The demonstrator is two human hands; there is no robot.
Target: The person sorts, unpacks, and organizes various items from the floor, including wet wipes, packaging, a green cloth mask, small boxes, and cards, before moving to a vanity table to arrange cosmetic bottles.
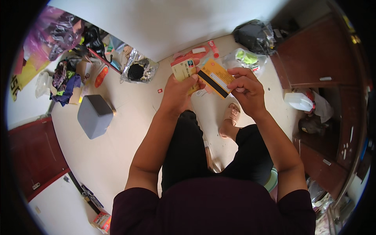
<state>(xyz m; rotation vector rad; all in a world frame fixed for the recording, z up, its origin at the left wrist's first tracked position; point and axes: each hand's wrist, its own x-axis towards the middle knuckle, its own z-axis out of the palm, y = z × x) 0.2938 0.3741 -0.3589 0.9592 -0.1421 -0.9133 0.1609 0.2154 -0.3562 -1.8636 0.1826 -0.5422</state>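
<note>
My left hand [181, 95] grips a small stack of plastic cards, with a pale gold bank card [182, 70] uppermost and a red edge showing behind it. My right hand [246, 89] pinches an orange-yellow bank card [216, 77] by its right end. Its back faces me, with a black magnetic stripe and printed writing. The left corner of this card meets the fingers of my left hand. Both hands are raised in front of me, above the floor and my knees. Below them on the floor lie a red item [199, 51] and a red-and-white tube [213, 48], partly behind the cards.
A grey stool [95, 116] stands at left. Piled clothes [65, 82] and a clear bag with a black coil [136, 70] lie beyond. At right are a black plastic bag [254, 36], a clear bag with green contents [246, 57] and a dark wooden cabinet [311, 55].
</note>
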